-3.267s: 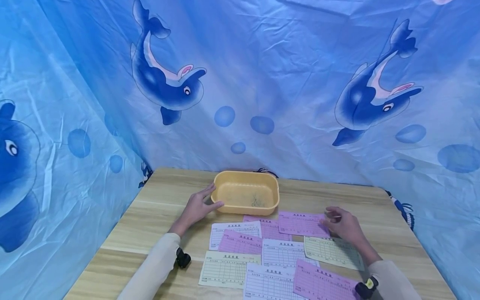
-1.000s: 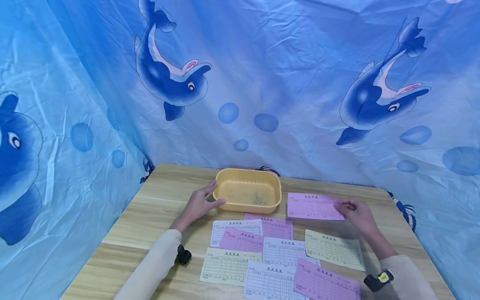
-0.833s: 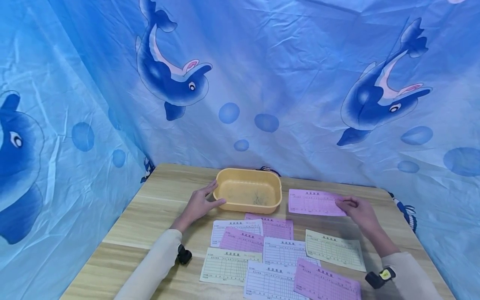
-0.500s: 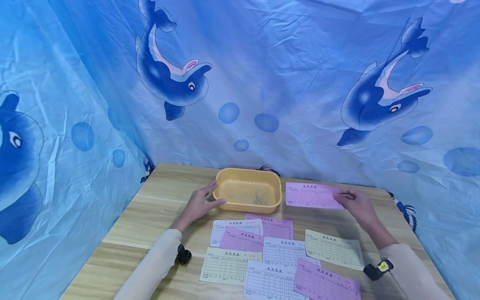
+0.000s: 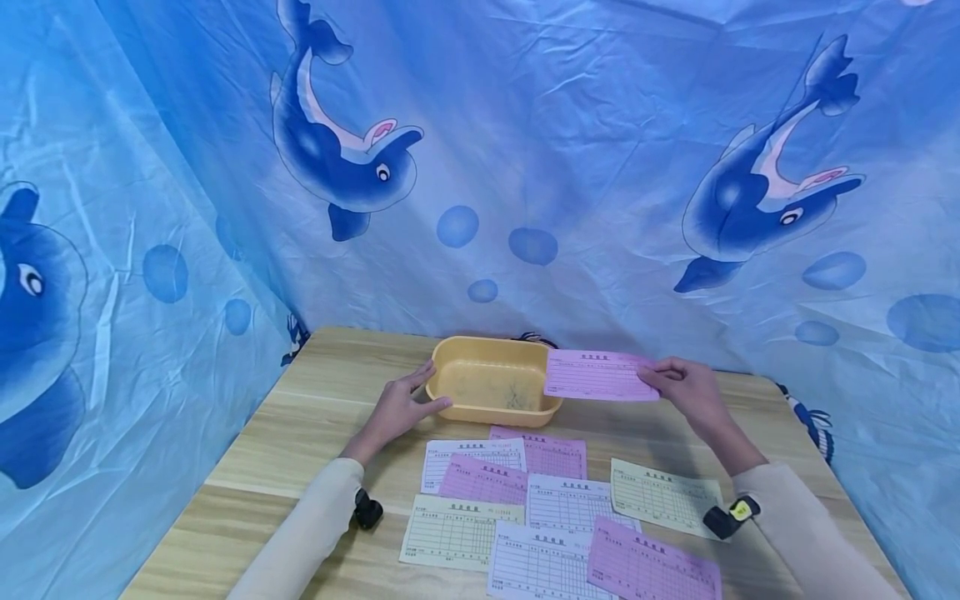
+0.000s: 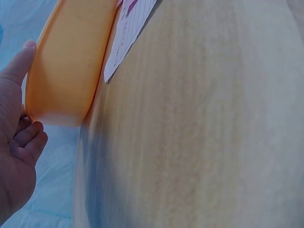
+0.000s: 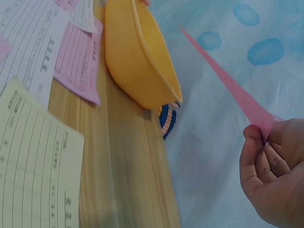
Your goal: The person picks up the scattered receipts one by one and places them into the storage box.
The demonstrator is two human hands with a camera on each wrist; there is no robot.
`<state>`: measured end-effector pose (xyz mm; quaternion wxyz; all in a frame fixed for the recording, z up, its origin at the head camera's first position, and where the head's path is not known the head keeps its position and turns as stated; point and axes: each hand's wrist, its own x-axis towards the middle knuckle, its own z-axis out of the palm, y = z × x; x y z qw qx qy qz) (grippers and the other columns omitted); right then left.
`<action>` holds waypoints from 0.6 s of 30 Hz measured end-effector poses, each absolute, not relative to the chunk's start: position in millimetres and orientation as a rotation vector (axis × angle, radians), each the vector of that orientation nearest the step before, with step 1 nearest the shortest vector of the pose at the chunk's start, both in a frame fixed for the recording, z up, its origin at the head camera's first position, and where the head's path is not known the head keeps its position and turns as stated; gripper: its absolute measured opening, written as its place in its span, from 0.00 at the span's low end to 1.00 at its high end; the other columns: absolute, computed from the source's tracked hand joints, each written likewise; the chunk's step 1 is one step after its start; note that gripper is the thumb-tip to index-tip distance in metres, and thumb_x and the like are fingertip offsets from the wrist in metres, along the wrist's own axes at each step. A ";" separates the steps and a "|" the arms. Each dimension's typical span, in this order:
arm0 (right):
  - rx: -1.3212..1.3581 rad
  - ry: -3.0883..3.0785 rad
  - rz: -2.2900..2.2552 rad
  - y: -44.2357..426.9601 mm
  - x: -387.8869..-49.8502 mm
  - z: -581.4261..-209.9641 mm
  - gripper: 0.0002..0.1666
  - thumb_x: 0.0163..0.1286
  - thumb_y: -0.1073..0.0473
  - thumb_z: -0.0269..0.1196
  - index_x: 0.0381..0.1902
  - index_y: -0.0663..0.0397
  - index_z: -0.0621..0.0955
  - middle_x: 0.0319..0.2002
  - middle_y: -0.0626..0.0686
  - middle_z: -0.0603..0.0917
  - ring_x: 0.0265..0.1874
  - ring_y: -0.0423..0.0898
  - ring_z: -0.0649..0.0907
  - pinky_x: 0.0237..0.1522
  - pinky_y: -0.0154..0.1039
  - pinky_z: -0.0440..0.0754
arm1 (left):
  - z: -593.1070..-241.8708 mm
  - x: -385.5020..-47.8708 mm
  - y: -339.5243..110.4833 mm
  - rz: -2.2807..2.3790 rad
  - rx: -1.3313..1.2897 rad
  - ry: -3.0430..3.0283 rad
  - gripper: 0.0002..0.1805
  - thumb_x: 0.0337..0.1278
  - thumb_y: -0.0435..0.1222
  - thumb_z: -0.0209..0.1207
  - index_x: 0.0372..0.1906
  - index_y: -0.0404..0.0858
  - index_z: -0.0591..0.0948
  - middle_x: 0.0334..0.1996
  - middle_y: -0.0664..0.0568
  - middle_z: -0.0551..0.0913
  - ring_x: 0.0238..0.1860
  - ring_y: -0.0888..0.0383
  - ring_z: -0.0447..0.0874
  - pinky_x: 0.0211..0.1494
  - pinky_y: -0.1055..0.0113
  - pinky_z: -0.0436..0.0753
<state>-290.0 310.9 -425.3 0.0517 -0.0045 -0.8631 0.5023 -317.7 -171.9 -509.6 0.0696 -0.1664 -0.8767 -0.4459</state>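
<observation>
A pink receipt slip [image 5: 596, 375] is held in the air by its right end, pinched between the thumb and fingers of my right hand [image 5: 686, 390]. Its left end overlaps the right rim of a yellow plastic basin [image 5: 491, 414] in the head view. From the right wrist, the slip [image 7: 232, 90] appears nearly edge-on, above table level. My left hand [image 5: 399, 411] holds the basin's left end, thumb along the front and fingers round the end. The left wrist view shows the thumb and curled fingers at the basin's wall [image 6: 69, 66]. Only faint dark marks show inside the basin.
On the wooden table [image 5: 277, 450] lie several overlapping slips in front of the basin: pink [image 5: 652, 562], white [image 5: 543, 567], and pale green [image 5: 450, 537]. Another pale green slip [image 5: 660, 496] lies apart at right. A blue dolphin-print curtain [image 5: 585, 167] hangs behind.
My right hand has taken the pink slip off the table, raised it, and brought it leftward over the basin's right rim. The left hand stays on the basin.
</observation>
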 end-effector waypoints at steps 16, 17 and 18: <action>0.015 -2.481 1.828 262.0 -311.1 -426.9 0.24 0.70 0.58 0.70 0.55 0.74 0.80 0.39 0.50 0.90 0.36 0.36 0.87 0.40 0.30 0.89 | -510.5 -318.3 -171.7 -1.350 -0.491 -2.650 0.44 0.56 0.48 0.74 0.71 0.29 0.70 0.76 0.44 0.65 0.74 0.44 0.65 0.75 0.50 0.71; 0.010 -2.479 1.831 258.9 -313.0 -427.5 0.24 0.70 0.58 0.70 0.55 0.73 0.80 0.39 0.50 0.90 0.36 0.35 0.87 0.40 0.30 0.89 | -510.9 -318.7 -171.8 -1.353 -0.490 -2.650 0.44 0.56 0.48 0.74 0.71 0.29 0.71 0.76 0.44 0.65 0.74 0.44 0.65 0.75 0.50 0.71; 0.004 -2.469 1.846 255.1 -315.3 -428.2 0.24 0.70 0.58 0.70 0.55 0.73 0.80 0.39 0.49 0.89 0.36 0.36 0.87 0.40 0.30 0.89 | -511.1 -319.0 -171.9 -1.354 -0.490 -2.650 0.45 0.56 0.48 0.74 0.71 0.29 0.70 0.76 0.44 0.65 0.74 0.44 0.65 0.75 0.51 0.71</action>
